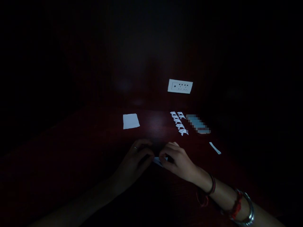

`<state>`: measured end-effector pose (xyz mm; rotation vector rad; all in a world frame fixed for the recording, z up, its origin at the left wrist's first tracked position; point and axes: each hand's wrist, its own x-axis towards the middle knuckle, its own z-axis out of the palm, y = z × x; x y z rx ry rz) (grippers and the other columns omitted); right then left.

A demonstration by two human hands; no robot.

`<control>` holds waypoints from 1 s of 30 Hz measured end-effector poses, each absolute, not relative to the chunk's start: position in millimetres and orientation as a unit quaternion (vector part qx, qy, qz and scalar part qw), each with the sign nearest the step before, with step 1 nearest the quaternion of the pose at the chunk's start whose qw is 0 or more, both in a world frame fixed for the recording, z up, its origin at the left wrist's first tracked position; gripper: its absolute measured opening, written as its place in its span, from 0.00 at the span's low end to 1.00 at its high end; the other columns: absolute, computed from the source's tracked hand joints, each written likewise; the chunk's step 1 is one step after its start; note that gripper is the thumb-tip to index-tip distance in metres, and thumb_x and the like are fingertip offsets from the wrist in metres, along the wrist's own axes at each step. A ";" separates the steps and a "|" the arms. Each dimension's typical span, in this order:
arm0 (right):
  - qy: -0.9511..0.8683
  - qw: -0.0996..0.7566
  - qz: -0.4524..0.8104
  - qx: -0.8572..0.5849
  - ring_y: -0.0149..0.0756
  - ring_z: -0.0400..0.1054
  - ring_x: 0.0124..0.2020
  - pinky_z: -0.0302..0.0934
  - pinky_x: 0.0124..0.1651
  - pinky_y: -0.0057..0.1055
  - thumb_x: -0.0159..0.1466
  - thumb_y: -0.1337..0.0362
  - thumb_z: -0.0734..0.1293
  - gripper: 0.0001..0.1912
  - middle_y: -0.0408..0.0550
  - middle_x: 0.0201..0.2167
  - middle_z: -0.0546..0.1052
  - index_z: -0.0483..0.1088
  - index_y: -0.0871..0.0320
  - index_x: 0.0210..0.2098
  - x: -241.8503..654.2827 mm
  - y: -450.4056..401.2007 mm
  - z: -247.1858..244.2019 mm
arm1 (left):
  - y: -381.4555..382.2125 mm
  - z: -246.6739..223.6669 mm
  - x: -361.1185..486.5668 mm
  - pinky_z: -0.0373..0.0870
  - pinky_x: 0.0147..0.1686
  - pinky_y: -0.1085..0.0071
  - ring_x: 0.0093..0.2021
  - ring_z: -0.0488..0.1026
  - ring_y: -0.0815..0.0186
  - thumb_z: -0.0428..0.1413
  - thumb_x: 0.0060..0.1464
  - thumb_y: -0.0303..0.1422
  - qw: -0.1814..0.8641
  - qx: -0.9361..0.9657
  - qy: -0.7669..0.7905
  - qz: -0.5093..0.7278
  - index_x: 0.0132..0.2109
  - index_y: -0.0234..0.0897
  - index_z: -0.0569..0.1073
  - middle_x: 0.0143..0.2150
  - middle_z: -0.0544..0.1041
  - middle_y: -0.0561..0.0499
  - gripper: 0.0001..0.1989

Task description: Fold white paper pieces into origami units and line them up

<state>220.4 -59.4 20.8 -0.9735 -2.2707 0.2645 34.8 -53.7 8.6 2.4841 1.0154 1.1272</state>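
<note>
A small folded piece of white paper [158, 160] lies low over the dark red table between my two hands. My left hand [139, 157], with a ring on one finger, pinches its left end between thumb and forefinger. On the other side my right hand [176, 159] has thumb and forefinger closed on the right part, the other fingers curled. Bracelets circle my right forearm. Beyond the hands, several small folded paper shapes [177, 120] stand in two rows. A stack of square white paper [131, 121] rests to the left of them.
A blurred-out phone [198, 124] lies right of the folded shapes. Nearer on the right is a narrow white paper strip [215, 148]. A white socket panel [180, 86] is set in the dark wall behind the table [155, 124]. The surroundings are very dark.
</note>
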 end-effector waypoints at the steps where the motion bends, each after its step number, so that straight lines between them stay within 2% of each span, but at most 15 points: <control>1: -0.865 0.324 0.100 -0.371 0.29 0.59 0.29 0.51 0.36 0.28 0.56 0.69 0.60 0.02 0.42 0.26 0.67 0.64 0.58 0.27 220.3 -59.8 20.7 | -53.9 8.2 34.6 0.59 0.47 0.63 0.50 0.57 0.64 0.46 0.54 0.25 0.109 0.849 0.343 0.386 0.35 0.38 0.65 0.47 0.59 0.50 0.06; 16: -0.875 0.313 0.102 -0.354 0.31 0.59 0.33 0.50 0.39 0.30 0.56 0.67 0.60 0.03 0.44 0.28 0.68 0.65 0.57 0.31 216.1 -64.7 25.4 | -63.1 16.3 38.7 0.60 0.47 0.63 0.50 0.57 0.62 0.46 0.53 0.24 0.062 0.869 0.324 0.370 0.37 0.39 0.66 0.48 0.59 0.50 0.08; 20: -0.881 0.300 0.110 -0.348 0.30 0.59 0.31 0.50 0.38 0.29 0.54 0.69 0.61 0.01 0.42 0.27 0.67 0.63 0.58 0.28 218.1 -62.9 26.5 | -62.6 16.6 37.7 0.59 0.48 0.64 0.50 0.56 0.63 0.45 0.53 0.23 0.079 0.871 0.323 0.361 0.36 0.38 0.65 0.49 0.58 0.50 0.07; 24: -0.875 0.300 0.109 -0.363 0.28 0.58 0.29 0.50 0.36 0.27 0.52 0.73 0.60 0.04 0.40 0.24 0.65 0.61 0.59 0.24 226.7 -58.6 26.2 | -60.0 13.4 34.7 0.57 0.49 0.65 0.52 0.55 0.63 0.45 0.53 0.24 0.104 0.853 0.351 0.372 0.32 0.37 0.64 0.49 0.57 0.50 0.06; 30: -0.870 0.305 0.119 -0.368 0.27 0.58 0.27 0.50 0.35 0.27 0.52 0.74 0.59 0.05 0.40 0.23 0.64 0.61 0.59 0.24 232.7 -55.7 24.4 | -57.4 13.2 31.2 0.60 0.46 0.64 0.50 0.58 0.63 0.46 0.52 0.24 0.137 0.847 0.359 0.367 0.32 0.37 0.64 0.48 0.57 0.50 0.05</control>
